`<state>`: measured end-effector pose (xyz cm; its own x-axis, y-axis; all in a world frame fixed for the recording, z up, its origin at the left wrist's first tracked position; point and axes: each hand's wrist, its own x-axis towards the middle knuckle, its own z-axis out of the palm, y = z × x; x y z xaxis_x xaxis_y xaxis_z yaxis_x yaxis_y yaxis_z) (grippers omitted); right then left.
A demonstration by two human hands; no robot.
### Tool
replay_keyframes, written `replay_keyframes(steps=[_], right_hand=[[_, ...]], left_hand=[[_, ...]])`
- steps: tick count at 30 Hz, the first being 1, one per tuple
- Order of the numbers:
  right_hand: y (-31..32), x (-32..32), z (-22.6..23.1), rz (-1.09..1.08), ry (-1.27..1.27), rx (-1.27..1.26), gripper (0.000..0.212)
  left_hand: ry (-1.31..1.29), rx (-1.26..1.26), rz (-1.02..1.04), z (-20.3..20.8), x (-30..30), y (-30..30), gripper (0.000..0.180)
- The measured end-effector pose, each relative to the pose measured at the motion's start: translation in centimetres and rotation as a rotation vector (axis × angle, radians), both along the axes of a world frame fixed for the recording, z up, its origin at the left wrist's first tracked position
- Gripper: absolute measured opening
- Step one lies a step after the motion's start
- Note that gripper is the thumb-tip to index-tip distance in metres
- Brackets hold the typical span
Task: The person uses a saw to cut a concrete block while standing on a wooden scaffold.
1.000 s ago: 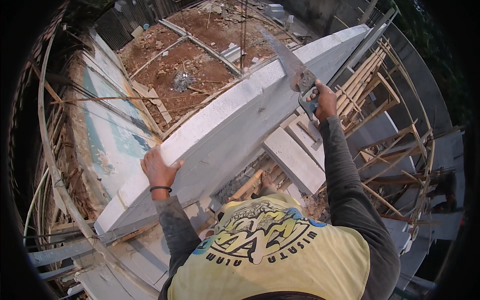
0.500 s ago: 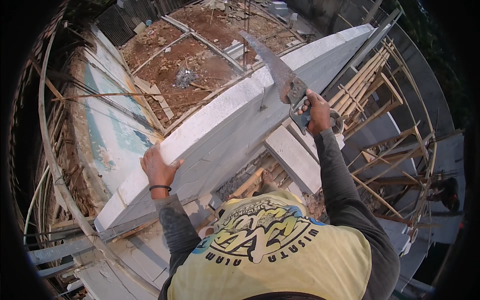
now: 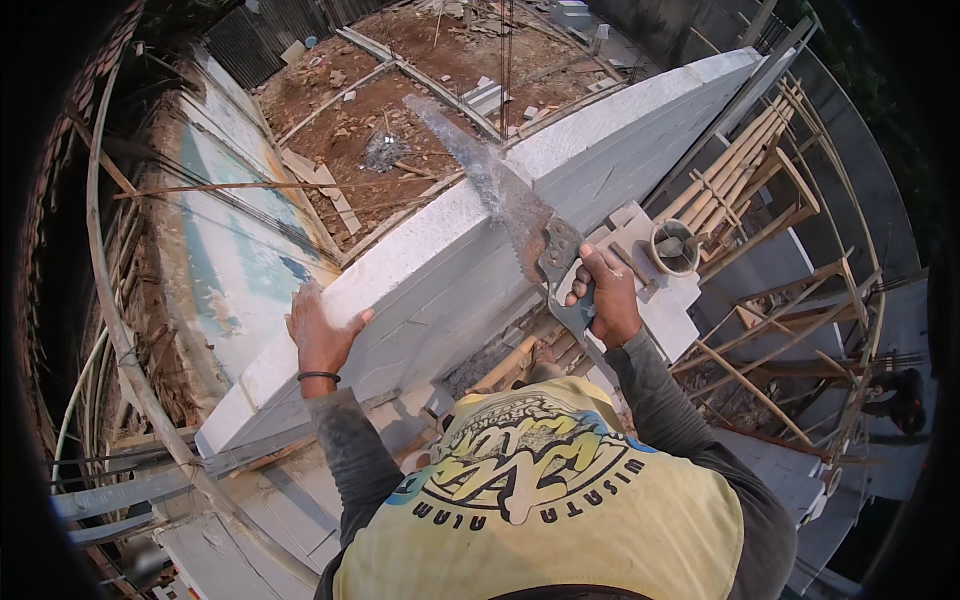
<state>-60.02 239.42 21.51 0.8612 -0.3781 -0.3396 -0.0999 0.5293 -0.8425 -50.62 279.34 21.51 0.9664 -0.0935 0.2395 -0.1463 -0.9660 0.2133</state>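
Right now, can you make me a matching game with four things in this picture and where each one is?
Things:
1. left hand
2. right hand
3. hand saw
4. small round bucket

Places or states:
A. sitting on the pale blocks to the right of the wall
B. gripping the saw's handle
C. blade raised over the top of the wall, blurred
D. resting flat on the top edge of the white block wall

Pairs: 1-D, 2-B, 3-C, 4-A
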Motion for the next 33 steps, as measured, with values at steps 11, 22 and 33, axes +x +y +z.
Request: replay_keyframes(steps=[11,22,33], right_hand=[[-5.8,2.2,3.6,-0.275,-0.333,-0.096,0.033],[-6.6,4.0,7.5,-0.048,-0.442,-0.271,0.051],[2.8,10.4,8.2,0.561,-0.481,0.07,0.044]], left_hand=[[-0.172,-0.009,-0.757,-0.3,6.3,-28.0,0.062],[-0.01,0.163,0.296,-0.1,2.1,-10.4,0.074],[-0.098,0.217,0.641,-3.6,-7.0,2.6,0.063]])
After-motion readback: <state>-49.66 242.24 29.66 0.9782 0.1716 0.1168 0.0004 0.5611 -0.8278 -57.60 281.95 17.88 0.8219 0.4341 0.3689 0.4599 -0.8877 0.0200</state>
